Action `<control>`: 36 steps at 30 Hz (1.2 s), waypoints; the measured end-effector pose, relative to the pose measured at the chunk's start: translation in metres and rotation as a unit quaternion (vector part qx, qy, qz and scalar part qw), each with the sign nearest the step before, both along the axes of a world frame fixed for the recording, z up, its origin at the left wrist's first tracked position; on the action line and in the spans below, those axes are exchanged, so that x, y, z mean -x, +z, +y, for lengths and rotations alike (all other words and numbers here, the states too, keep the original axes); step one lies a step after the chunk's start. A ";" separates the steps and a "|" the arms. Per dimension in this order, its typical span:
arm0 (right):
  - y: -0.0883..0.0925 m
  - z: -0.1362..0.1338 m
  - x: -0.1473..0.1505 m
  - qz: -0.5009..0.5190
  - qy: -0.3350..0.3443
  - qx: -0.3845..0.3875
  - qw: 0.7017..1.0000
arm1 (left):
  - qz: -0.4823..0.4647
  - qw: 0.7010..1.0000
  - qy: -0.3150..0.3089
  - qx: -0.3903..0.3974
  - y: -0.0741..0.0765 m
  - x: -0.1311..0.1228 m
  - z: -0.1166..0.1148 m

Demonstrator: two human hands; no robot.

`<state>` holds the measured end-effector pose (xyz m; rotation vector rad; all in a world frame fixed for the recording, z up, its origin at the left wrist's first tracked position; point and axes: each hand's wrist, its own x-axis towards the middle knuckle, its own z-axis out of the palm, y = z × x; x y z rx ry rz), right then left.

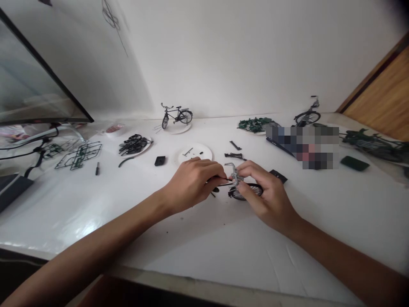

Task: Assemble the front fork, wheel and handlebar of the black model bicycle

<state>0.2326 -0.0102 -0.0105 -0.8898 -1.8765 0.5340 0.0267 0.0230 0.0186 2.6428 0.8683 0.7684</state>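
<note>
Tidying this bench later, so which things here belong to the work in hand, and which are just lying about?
In use: left hand on a thin black rod; right hand on a grey handlebar piece, above a black spoked wheel.
Lying about: black model bicycle, plate of black parts, green parts frame, small screwdriver.

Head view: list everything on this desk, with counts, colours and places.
monitor: 1, black frame, far left
bicycle model: 1, black, back centre
second bicycle model: 1, black, back right
green bicycle model: 1, dark green, far right
black parts: 1 heap, black, plate left of centre
green parts: 1 heap, dark green, plate at back
sprue frames: 2, green, left
block: 1, black, centre left
wheel: 1, black, under the hands
left hand: 1, pinching thin black rod
right hand: 1, pinching silver handlebar part
</note>
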 end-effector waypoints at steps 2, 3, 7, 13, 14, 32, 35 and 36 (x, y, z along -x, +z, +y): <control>-0.001 0.000 -0.001 -0.008 0.005 0.001 1.000 | -0.001 1.000 0.000 -0.003 0.000 0.001 0.000; -0.002 0.000 -0.002 -0.009 0.006 0.003 1.000 | -0.002 1.000 0.002 -0.013 -0.001 0.001 0.000; -0.003 0.001 -0.001 0.013 0.005 0.035 0.999 | -0.018 0.992 0.011 -0.126 -0.006 0.001 0.001; -0.006 0.003 0.000 0.018 -0.027 0.030 0.999 | -0.036 0.983 0.017 -0.179 -0.024 -0.008 0.003; -0.006 0.003 0.000 0.014 -0.028 0.024 0.999 | -0.046 0.983 0.018 -0.174 -0.025 -0.009 0.003; -0.007 0.003 0.007 0.021 -0.034 -0.015 0.999 | -0.076 0.984 0.011 -0.160 -0.033 -0.013 0.000; -0.008 0.004 0.007 0.020 -0.033 -0.019 0.999 | -0.071 0.980 0.014 -0.183 -0.033 -0.014 0.000; -0.008 0.004 0.007 0.020 -0.033 -0.022 0.999 | -0.070 0.979 0.016 -0.189 -0.033 -0.014 0.001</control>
